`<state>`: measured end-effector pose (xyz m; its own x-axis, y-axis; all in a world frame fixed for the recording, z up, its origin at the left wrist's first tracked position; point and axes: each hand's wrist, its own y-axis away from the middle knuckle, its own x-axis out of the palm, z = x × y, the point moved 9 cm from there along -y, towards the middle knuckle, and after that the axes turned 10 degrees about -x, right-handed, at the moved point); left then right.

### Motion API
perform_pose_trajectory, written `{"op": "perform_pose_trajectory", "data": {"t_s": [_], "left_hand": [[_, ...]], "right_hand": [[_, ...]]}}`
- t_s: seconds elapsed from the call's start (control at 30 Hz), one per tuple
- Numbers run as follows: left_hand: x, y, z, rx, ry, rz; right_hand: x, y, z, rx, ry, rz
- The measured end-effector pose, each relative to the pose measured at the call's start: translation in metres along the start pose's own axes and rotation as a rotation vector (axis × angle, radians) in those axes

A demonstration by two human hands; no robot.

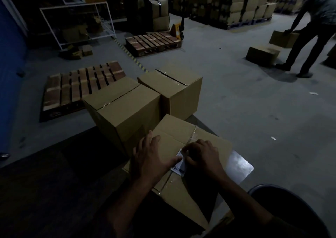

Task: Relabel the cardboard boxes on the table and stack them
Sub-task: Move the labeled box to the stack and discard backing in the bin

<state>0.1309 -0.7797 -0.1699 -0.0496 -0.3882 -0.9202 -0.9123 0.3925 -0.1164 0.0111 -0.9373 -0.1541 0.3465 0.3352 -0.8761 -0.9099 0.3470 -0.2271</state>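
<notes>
A taped cardboard box [174, 134] lies closest to me on the dark table [54, 183], with a white barcode label [180, 166] on its top. My left hand [151, 157] lies flat on the box, its thumb touching the label's left edge. My right hand [201, 156] has curled fingers pinching the label's upper right part. Two more sealed boxes stand behind: one to the left [123, 106] and one farther back [176, 90].
Wooden pallets lie on the floor at left [81, 86] and farther back [152, 43] by a yellow pallet jack [177, 30]. Another person [312, 28] bends over boxes at the right. Stacked cartons [236, 3] fill the back. A dark bin rim [283, 190] sits at lower right.
</notes>
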Motion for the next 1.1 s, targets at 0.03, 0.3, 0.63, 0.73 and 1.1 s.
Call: {"op": "perform_pose_trajectory", "data": {"t_s": [0.03,0.3,0.63,0.73,1.1], "left_hand": [[0.0,0.0,0.0,-0.003,0.005,-0.001],[-0.005,0.001,-0.002,0.001,0.003,0.015],[-0.003,-0.002,0.0,-0.011,0.015,0.014],[-0.002,-0.001,0.0,-0.013,0.024,0.017],[0.001,-0.002,0.005,-0.032,0.061,0.014]], "right_hand": [[-0.001,0.0,0.0,-0.001,-0.009,-0.002],[-0.003,0.004,-0.002,0.012,-0.037,-0.032],[-0.01,0.022,-0.008,0.026,-0.036,-0.123],[-0.01,0.023,-0.007,0.024,-0.04,-0.137],[-0.01,0.029,-0.006,0.024,-0.041,-0.146]]}}
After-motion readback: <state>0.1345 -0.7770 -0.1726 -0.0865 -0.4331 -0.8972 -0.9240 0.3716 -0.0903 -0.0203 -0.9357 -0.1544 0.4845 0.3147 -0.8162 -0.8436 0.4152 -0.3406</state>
